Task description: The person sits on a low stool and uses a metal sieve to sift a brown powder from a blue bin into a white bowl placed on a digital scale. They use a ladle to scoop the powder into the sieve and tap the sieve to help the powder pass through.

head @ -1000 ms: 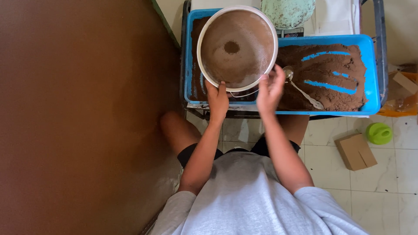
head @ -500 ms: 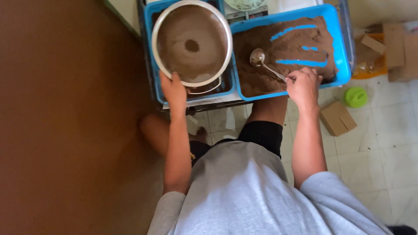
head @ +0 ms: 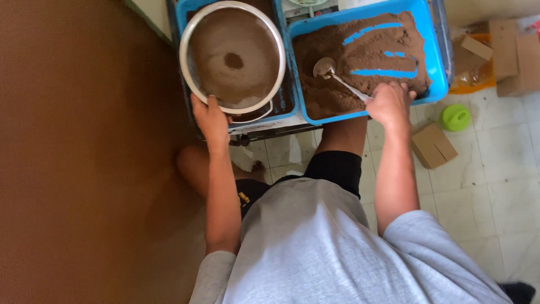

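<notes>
The left hand point(head: 210, 115) gripped the near rim of a round metal sieve point(head: 233, 56) dusted with fine brown powder over the left blue tray point(head: 281, 110), while the right hand point(head: 389, 104) clasped a metal spoon point(head: 337, 76) resting in coarse brown powder in the right blue tray point(head: 436, 67).

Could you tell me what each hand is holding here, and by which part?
The left hand grips the round sieve at its near rim. The right hand holds the metal spoon by its handle end.
</notes>
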